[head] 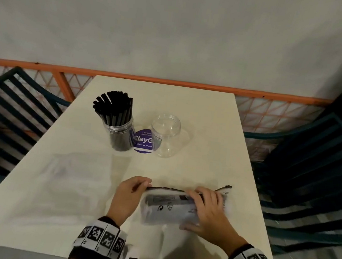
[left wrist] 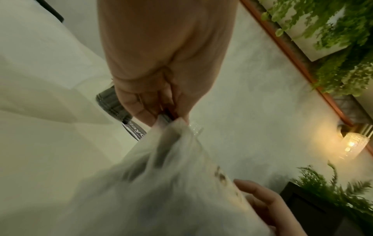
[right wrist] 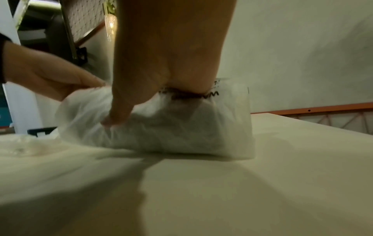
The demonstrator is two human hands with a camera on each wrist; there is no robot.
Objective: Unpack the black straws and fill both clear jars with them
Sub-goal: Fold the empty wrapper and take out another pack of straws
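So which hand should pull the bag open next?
Probably the left hand: it already pinches the end of the bag's dark zip strip, while the right hand grips round the bag's body, holding it steady on the table.

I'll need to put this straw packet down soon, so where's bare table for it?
The table is bare right of the empty jar. A clear wrapper covers the left. It is crowded around the full jar and purple sticker.

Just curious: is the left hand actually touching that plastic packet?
Touching. The left wrist view shows the left hand pinching the packet at its end.
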